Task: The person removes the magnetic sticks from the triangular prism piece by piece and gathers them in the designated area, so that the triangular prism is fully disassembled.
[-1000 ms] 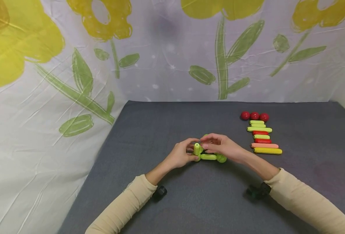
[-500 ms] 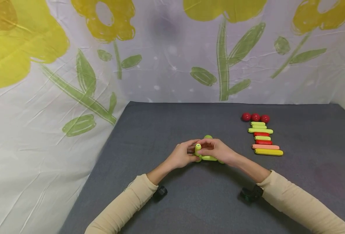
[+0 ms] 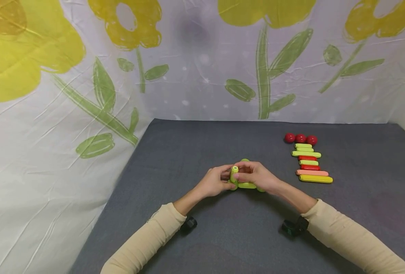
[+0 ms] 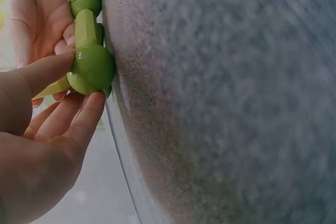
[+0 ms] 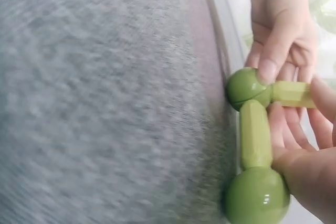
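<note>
My left hand (image 3: 214, 182) holds a green ball (image 4: 93, 71) at one corner of a ball-and-rod frame, thumb and fingers around it. From that ball a short light-green rod (image 3: 234, 176) stands up, and my right hand (image 3: 260, 177) pinches it between thumb and fingers. Another light-green rod (image 5: 255, 135) lies low and joins the held ball to a second green ball (image 5: 257, 195), nearer the right wrist. A further green ball (image 3: 245, 160) shows partly behind my right hand. The rest of the frame is hidden by the hands.
Right of the hands, three red balls (image 3: 300, 138) lie in a row on the dark table (image 3: 202, 140). Below them several rods are lined up, among them a long yellow-green rod (image 3: 306, 154), a pink rod (image 3: 312, 173) and a yellow rod (image 3: 316, 179). A flowered curtain (image 3: 202, 76) hangs behind.
My right hand has come left and taken hold of the upright rod, which leans slightly right now. The left hand has kept its grip on the corner ball.
</note>
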`<act>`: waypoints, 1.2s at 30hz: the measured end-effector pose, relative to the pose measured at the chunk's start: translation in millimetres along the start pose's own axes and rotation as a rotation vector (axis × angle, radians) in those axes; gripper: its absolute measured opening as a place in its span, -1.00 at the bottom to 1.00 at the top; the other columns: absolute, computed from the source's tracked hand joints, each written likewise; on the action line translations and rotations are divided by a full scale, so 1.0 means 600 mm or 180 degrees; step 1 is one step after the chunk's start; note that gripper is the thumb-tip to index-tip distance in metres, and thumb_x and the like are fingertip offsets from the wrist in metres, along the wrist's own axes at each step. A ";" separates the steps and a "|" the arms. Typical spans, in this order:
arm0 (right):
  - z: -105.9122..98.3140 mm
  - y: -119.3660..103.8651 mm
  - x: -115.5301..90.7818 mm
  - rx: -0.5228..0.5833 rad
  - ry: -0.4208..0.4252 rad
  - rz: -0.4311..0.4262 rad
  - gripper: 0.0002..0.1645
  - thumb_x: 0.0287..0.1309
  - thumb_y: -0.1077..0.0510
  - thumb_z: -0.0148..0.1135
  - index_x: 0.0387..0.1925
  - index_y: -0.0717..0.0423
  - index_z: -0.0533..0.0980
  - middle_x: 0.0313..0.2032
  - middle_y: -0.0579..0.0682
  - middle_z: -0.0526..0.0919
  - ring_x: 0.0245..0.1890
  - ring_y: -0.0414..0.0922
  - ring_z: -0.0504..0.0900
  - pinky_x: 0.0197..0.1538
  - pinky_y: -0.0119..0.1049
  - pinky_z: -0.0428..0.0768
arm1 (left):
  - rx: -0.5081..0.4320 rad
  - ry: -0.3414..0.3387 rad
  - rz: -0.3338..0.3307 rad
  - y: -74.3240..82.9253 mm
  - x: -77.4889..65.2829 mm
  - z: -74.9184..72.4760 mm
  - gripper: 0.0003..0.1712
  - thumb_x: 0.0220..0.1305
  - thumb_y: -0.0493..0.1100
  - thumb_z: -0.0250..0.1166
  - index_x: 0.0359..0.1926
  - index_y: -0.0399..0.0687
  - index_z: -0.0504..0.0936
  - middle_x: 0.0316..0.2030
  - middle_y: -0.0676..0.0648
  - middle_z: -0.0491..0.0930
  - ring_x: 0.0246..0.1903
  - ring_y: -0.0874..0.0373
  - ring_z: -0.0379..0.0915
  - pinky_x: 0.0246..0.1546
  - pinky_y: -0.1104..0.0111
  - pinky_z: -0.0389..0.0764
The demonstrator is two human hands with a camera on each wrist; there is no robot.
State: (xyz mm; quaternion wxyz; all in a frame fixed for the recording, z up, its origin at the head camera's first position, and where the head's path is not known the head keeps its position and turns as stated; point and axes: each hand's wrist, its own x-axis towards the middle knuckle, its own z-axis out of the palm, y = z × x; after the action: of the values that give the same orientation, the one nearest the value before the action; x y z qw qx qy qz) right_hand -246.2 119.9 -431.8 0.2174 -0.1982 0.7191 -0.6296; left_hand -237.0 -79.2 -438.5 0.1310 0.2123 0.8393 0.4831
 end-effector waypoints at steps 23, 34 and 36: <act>-0.032 -0.016 -0.027 0.0839 0.0581 0.0232 -0.56 0.34 0.19 0.13 0.14 0.22 0.22 -0.13 0.05 0.52 -0.16 -0.15 0.61 0.07 -0.14 0.53 | 0.0350 0.0067 -0.0074 0.008 -0.004 0.003 -0.30 0.16 -0.28 0.39 0.31 -0.21 0.36 0.07 -0.10 0.57 0.02 0.09 0.52 -0.06 0.35 0.56; -0.078 -0.013 -0.070 0.1474 0.0711 0.0209 -0.65 0.33 0.28 0.11 0.04 0.16 0.21 -0.25 -0.02 0.61 -0.22 -0.14 0.65 0.03 -0.21 0.56 | 0.0332 0.0197 -0.0179 0.000 -0.011 -0.004 -0.32 0.20 -0.29 0.35 0.33 -0.15 0.35 0.11 -0.07 0.54 0.07 0.07 0.49 -0.02 0.28 0.55; -0.086 -0.014 -0.080 0.1560 0.0715 0.0214 -0.65 0.33 0.29 0.10 0.04 0.16 0.20 -0.26 -0.03 0.63 -0.21 -0.13 0.65 0.03 -0.22 0.56 | 0.0313 0.0188 -0.0174 0.000 -0.011 -0.005 -0.32 0.20 -0.29 0.35 0.33 -0.15 0.35 0.11 -0.08 0.54 0.07 0.06 0.49 -0.02 0.28 0.55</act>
State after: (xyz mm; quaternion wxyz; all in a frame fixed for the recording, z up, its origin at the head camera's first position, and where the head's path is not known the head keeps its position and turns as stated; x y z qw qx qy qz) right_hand -235.6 188.0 -414.5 0.1986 -0.0445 0.5710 -0.7953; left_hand -232.3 -84.7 -437.0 0.1087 0.1811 0.8710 0.4435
